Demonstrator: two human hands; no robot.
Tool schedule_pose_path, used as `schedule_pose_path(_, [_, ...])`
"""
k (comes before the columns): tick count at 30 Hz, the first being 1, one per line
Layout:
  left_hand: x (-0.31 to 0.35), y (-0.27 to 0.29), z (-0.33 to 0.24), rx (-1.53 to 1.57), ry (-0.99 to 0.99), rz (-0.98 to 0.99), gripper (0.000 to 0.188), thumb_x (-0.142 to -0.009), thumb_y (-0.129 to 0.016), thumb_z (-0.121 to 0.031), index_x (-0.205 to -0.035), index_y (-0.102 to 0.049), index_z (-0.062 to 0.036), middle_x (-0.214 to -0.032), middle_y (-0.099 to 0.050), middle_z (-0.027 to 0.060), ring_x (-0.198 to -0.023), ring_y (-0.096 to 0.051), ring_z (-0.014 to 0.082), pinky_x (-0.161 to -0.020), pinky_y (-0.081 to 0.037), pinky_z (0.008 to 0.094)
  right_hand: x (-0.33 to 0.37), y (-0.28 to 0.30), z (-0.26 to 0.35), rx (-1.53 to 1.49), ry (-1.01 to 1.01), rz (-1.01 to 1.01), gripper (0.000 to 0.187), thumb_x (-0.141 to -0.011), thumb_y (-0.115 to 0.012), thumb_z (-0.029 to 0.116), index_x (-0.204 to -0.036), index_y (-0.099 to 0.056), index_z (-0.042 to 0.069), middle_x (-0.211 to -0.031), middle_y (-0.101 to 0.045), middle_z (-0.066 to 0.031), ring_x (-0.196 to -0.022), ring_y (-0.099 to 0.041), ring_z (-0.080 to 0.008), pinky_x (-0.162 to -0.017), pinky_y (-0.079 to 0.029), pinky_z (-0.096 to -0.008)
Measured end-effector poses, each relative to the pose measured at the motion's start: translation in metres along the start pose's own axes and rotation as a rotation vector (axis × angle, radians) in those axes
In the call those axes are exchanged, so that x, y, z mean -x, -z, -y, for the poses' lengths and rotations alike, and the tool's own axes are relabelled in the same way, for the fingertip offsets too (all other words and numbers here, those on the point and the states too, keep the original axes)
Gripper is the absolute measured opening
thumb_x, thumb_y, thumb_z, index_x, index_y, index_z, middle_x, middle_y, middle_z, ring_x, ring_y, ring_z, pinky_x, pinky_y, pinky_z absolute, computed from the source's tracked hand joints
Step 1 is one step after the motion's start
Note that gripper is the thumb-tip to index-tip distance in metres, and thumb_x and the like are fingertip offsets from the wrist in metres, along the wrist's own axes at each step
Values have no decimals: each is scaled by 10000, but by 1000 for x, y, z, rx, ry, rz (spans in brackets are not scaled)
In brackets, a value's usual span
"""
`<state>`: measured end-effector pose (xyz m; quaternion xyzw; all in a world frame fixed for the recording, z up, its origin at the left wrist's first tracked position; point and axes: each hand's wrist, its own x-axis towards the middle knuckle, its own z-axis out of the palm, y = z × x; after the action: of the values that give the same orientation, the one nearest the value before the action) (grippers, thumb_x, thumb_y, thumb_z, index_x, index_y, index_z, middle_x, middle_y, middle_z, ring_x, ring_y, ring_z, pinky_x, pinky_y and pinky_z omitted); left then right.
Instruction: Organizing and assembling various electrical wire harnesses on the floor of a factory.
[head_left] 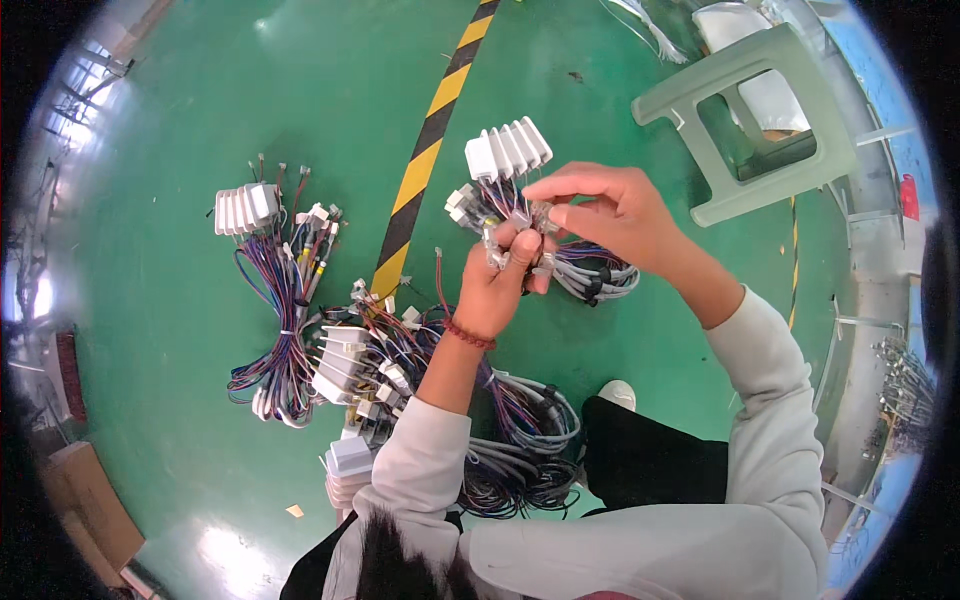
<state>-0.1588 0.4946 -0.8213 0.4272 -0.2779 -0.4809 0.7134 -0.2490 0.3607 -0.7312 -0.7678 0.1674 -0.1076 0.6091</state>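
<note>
The green floor took up nearly everything, crossed by a yellow-and-black striped line that ran from the top edge down toward the middle. A pale green plastic stool lay tipped on its side at the upper right. At the lower left a brown cardboard box sat against the rim, plain, with no label I could make out.

Three wire harnesses lay on the floor: one bundle with white flat connectors at the left, a bigger tangle in the middle beside the person's left arm, and a heap of grey and purple cable near the knee.

The person held a fourth harness up above the floor, its row of white connectors fanned at the top and a grey coil hanging below. The left hand was clenched around the bunched wires and small clear plugs. The right hand pinched one of those plugs between thumb and fingertips, just beside the left fist.

I judged the risk lay in that grip: so many loose plugs were gathered in one fist that a tug on one might have dragged a neighbouring wire free or let the coil slip and knot with the heap below.
</note>
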Motion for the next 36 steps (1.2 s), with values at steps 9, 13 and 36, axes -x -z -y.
schedule_pose_path(9, [2,3,1,80,24,-72,357,-966,-428,-342,-909,-567,-19,-719,-517,-2,-550,-512,68,-484,-410,194,2,2,1,-176,-210,-62,232,-833,-623,47,-1048,-619,-40,-876,-649,-74,-757,-614,-121,-704,-514,-243])
schedule_pose_path(13, [2,1,1,34,36,-159,382,-966,-416,-363,-856,-547,-22,-639,-548,49,-514,-506,113,-486,-398,235,1,0,-3,-231,-242,-96,267,-825,-647,80,-1064,-619,-36,-860,-659,-83,-740,-619,-111,-705,-516,-236])
schedule_pose_path(36, [-5,6,5,189,-95,-111,251,-966,-441,-289,-903,-514,-57,-666,-478,-23,-508,-434,60,-459,-330,192,0,-12,-10,-306,-208,-205,212,-819,-618,33,-1023,-643,-20,-835,-642,-72,-718,-590,-124,-678,-503,-251])
